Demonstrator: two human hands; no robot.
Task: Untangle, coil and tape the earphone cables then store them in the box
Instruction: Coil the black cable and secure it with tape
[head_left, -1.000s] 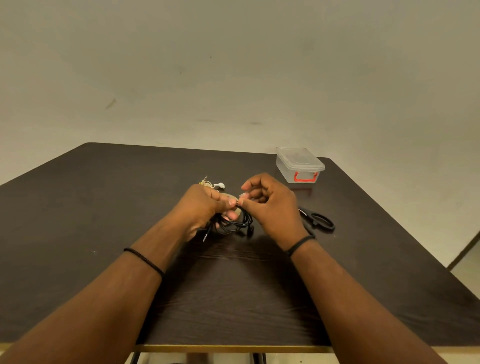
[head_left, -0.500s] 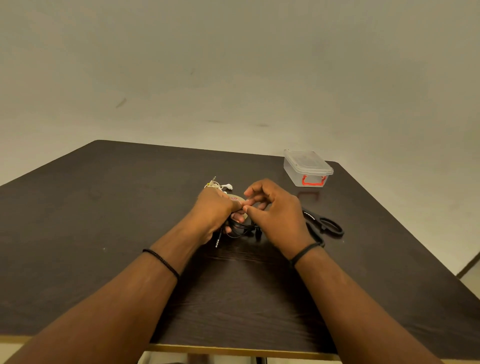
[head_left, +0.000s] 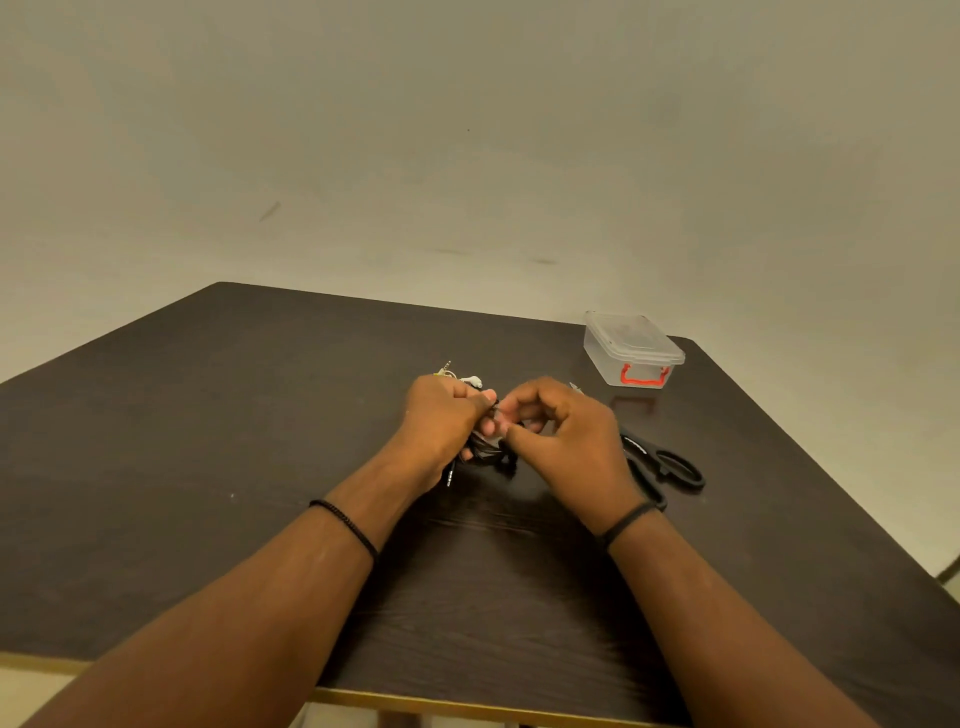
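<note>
A coiled black earphone cable (head_left: 485, 451) sits between my two hands just above the dark table (head_left: 208, 441). My left hand (head_left: 441, 415) grips the coil, and the metal jack plug (head_left: 450, 475) hangs below it. My right hand (head_left: 566, 431) pinches something small and pale at the top of the coil; it looks like tape, though I cannot tell. A white earphone bundle (head_left: 465, 378) lies on the table just behind my left hand, mostly hidden. The clear plastic box (head_left: 631, 351) with a red latch stands closed at the back right.
Black-handled scissors (head_left: 670, 470) lie on the table right of my right hand. A pale wall rises behind the table. The table's front edge runs below my forearms and its right edge slants past the scissors.
Both hands stay joined on the black coil. My right hand's fingers have curled in closer over the top of the coil. The view has drifted so the scene sits further right.
</note>
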